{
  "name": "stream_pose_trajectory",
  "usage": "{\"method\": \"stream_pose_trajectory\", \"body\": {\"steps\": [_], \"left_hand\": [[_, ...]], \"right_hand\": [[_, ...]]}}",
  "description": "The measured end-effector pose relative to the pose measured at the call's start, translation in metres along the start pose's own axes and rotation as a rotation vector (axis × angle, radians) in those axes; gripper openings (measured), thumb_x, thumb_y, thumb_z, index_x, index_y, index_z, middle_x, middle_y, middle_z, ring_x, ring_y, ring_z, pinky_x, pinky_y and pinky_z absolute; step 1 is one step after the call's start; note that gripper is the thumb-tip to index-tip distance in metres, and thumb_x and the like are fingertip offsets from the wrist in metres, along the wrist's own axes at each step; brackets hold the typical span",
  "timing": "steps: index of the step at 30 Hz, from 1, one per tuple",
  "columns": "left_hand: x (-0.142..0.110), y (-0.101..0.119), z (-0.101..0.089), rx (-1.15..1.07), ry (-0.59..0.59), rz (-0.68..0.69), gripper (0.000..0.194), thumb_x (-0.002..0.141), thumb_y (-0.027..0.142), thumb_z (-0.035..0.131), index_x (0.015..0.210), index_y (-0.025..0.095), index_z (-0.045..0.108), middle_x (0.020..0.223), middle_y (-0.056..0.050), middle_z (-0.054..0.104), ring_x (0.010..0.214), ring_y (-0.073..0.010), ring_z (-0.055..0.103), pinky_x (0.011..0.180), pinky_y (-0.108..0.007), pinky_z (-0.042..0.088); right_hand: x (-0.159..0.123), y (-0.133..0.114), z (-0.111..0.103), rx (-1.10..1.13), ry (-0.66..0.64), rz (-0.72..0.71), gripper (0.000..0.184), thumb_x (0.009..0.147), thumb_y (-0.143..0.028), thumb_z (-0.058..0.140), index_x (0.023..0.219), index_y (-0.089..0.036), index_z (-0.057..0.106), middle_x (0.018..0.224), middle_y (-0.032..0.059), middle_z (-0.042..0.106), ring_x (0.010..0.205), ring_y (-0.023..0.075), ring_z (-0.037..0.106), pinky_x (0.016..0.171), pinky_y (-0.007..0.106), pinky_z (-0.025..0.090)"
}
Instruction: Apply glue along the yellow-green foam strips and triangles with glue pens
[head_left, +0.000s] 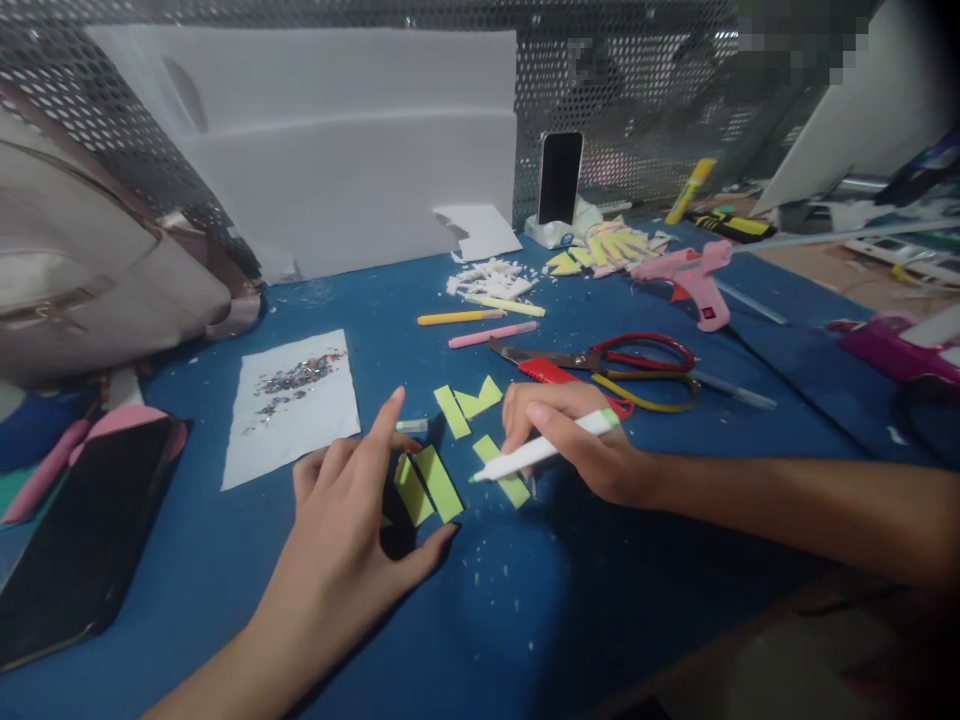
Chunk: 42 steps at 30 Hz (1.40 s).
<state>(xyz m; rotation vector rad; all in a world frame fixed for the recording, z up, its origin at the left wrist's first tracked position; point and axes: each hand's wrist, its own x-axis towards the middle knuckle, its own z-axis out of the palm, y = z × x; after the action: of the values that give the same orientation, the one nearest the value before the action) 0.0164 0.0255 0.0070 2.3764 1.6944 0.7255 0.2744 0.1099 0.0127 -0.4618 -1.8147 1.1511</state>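
Observation:
My right hand (570, 430) grips a white marker (536, 453) with a green tip that points down to the left. Below it a green strip (501, 472) lies on the blue table. My left hand (349, 510) has its fingers spread, thumb and index apart, around two more green strips (439, 484) side by side. Farther up are another narrow green strip (452, 412) and a green piece with a notched edge (480, 398). A small pale cap (412, 426) sits beside my left fingers.
Scissors (600, 360) and a red cutter (547, 372) lie just beyond my right hand. A pink glue gun (690, 278) with its cord is at the right. Paper holding glitter (296, 400) and a dark phone (75, 540) are at the left. Yellow (459, 317) and pink markers (493, 335) lie ahead.

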Motion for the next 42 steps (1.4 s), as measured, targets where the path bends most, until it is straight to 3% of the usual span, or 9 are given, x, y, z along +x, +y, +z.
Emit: {"method": "stream_pose_trajectory", "body": {"steps": [5, 8, 19, 25, 29, 32, 37, 42], "left_hand": [[0.005, 0.011, -0.001, 0.020, 0.010, 0.037, 0.104, 0.093, 0.054, 0.074, 0.171, 0.035, 0.008, 0.134, -0.010, 0.070, 0.111, -0.0327, 0.059, 0.102, -0.052, 0.036], [0.014, 0.020, 0.002, 0.028, -0.003, 0.072, 0.112, 0.089, 0.054, 0.079, 0.171, 0.034, 0.005, 0.133, -0.009, 0.069, 0.112, -0.0326, 0.059, 0.103, -0.050, 0.035], [0.035, 0.042, 0.026, 0.027, -0.054, 0.101, 0.135, 0.078, 0.052, 0.090, 0.171, 0.030, -0.006, 0.124, -0.006, 0.067, 0.108, -0.0300, 0.055, 0.100, -0.046, 0.034], [0.033, 0.047, 0.026, -0.020, -0.068, 0.089, 0.119, 0.084, 0.036, 0.079, 0.171, 0.032, -0.003, 0.120, -0.004, 0.066, 0.109, -0.0281, 0.058, 0.103, -0.046, 0.034], [0.022, 0.045, 0.021, -0.066, -0.089, 0.087, 0.120, 0.081, 0.033, 0.080, 0.171, 0.033, 0.001, 0.123, -0.004, 0.068, 0.111, -0.0288, 0.061, 0.104, -0.046, 0.035], [0.015, 0.043, 0.020, -0.086, -0.090, 0.076, 0.122, 0.080, 0.035, 0.082, 0.171, 0.035, 0.001, 0.125, -0.005, 0.070, 0.108, -0.0290, 0.063, 0.100, -0.046, 0.035], [0.013, 0.043, 0.018, -0.089, -0.091, 0.057, 0.121, 0.081, 0.033, 0.082, 0.172, 0.035, 0.003, 0.121, -0.003, 0.071, 0.101, -0.0270, 0.062, 0.094, -0.042, 0.036], [0.010, 0.041, 0.018, -0.100, -0.094, 0.049, 0.121, 0.080, 0.032, 0.085, 0.172, 0.033, 0.006, 0.120, -0.002, 0.072, 0.103, -0.0271, 0.062, 0.095, -0.041, 0.034]], "right_hand": [[0.008, 0.012, -0.004, 0.022, 0.168, -0.006, 0.045, 0.111, -0.033, 0.046, 0.073, -0.017, 0.065, 0.059, -0.0017, 0.059, 0.056, 0.0118, 0.057, 0.056, 0.025, 0.046], [0.010, 0.015, -0.009, 0.003, 0.192, -0.004, 0.047, 0.111, -0.035, 0.046, 0.069, -0.018, 0.060, 0.054, -0.0038, 0.053, 0.051, 0.0111, 0.052, 0.053, 0.024, 0.043], [-0.007, 0.007, -0.035, -0.150, 0.095, -0.084, 0.048, 0.112, -0.038, 0.049, 0.072, -0.016, 0.064, 0.058, -0.0037, 0.055, 0.049, 0.0088, 0.051, 0.053, 0.024, 0.039], [-0.009, -0.001, -0.033, -0.176, 0.001, 0.018, 0.039, 0.107, -0.032, 0.050, 0.074, -0.017, 0.065, 0.056, -0.0037, 0.059, 0.048, 0.0099, 0.055, 0.051, 0.023, 0.041], [-0.011, -0.011, -0.027, -0.163, -0.107, 0.133, 0.023, 0.100, -0.020, 0.053, 0.081, -0.017, 0.065, 0.063, -0.0022, 0.069, 0.055, 0.0117, 0.065, 0.053, 0.021, 0.047], [-0.012, -0.013, -0.024, -0.187, -0.157, 0.187, 0.021, 0.102, -0.022, 0.051, 0.086, -0.017, 0.065, 0.070, 0.0001, 0.073, 0.064, 0.0134, 0.069, 0.059, 0.023, 0.049], [-0.012, -0.009, -0.025, -0.298, -0.220, -0.019, 0.027, 0.106, -0.023, 0.048, 0.083, -0.017, 0.061, 0.075, 0.0021, 0.069, 0.068, 0.0131, 0.063, 0.067, 0.026, 0.048], [-0.011, -0.008, -0.028, -0.248, -0.392, -0.153, 0.023, 0.103, -0.020, 0.048, 0.083, -0.020, 0.059, 0.069, -0.0001, 0.062, 0.063, 0.0130, 0.054, 0.065, 0.027, 0.044]]}}
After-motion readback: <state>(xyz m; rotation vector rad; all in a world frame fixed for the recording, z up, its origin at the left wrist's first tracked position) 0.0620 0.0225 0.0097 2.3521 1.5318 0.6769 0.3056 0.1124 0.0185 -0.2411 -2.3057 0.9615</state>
